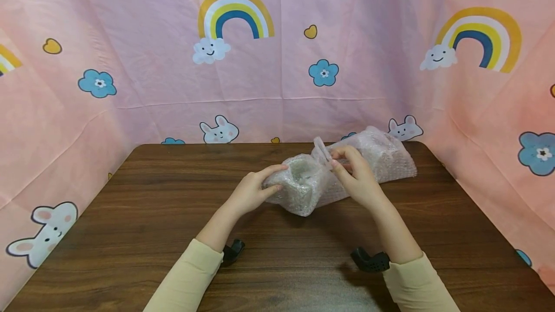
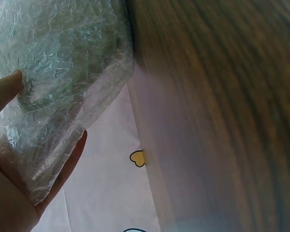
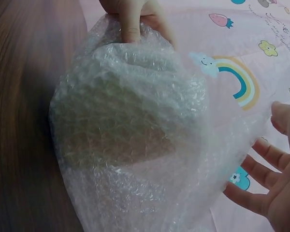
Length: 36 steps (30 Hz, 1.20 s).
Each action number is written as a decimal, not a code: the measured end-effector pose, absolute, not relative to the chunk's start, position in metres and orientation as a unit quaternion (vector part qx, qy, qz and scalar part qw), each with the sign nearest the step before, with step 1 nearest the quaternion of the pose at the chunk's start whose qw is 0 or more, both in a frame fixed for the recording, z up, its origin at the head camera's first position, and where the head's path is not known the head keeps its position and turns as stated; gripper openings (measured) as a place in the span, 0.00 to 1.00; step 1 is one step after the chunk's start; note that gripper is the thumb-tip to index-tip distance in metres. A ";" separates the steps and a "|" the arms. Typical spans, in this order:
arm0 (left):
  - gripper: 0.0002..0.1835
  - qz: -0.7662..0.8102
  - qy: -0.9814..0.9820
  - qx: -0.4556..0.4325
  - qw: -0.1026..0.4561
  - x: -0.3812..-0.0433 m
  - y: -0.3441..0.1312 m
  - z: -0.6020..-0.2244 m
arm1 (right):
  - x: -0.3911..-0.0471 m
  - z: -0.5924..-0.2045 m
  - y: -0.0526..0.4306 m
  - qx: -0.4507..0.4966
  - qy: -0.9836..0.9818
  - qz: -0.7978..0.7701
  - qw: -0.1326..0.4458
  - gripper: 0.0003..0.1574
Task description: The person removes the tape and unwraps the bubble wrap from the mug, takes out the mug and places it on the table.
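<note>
A bundle of clear bubble wrap (image 1: 299,189) lies at the middle of the table, with something pale green showing dimly inside. My left hand (image 1: 253,190) grips its left end, thumb in front and fingers behind, and in the left wrist view the bubble wrap (image 2: 63,63) fills that hand. At the bundle's right side my right hand (image 1: 357,175) holds a raised edge of the wrap between thumb and fingertips. In the right wrist view the loose sheet (image 3: 222,145) stretches toward the right hand (image 3: 280,179). What is wrapped is blurred by the bubbles.
A long tail of bubble wrap (image 1: 386,158) runs to the table's back right, bulging at its far end. The dark wooden table (image 1: 151,215) is bordered by a pink printed cloth (image 1: 151,37) at the back and sides. Black wrist mounts (image 1: 370,260) sit under both wrists.
</note>
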<state>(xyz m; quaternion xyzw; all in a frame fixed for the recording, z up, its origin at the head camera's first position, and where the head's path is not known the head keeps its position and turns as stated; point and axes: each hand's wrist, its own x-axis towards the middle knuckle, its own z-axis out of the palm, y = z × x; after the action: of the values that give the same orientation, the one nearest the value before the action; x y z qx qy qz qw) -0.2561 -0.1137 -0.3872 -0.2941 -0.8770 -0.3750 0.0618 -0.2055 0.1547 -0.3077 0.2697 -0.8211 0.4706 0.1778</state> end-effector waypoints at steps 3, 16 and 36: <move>0.27 -0.375 -0.877 -0.293 0.061 -0.256 -0.113 -0.387 | -0.207 -0.310 0.157 0.264 -0.818 0.474 0.193 0.03; 0.27 -0.379 -0.877 -0.290 0.058 -0.254 -0.113 -0.386 | -0.204 -0.307 0.165 0.241 -0.807 0.459 0.282 0.03; 0.28 -0.384 -0.875 -0.290 0.046 -0.255 -0.115 -0.386 | -0.211 -0.310 0.180 0.295 -0.734 0.472 0.389 0.05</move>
<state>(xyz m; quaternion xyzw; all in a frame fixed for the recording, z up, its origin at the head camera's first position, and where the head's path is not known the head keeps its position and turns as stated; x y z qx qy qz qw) -0.2546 -0.1147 -0.3856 -0.2896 -0.8755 -0.3842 0.0456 -0.2105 0.1799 -0.3097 0.2952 -0.7339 0.4718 0.3894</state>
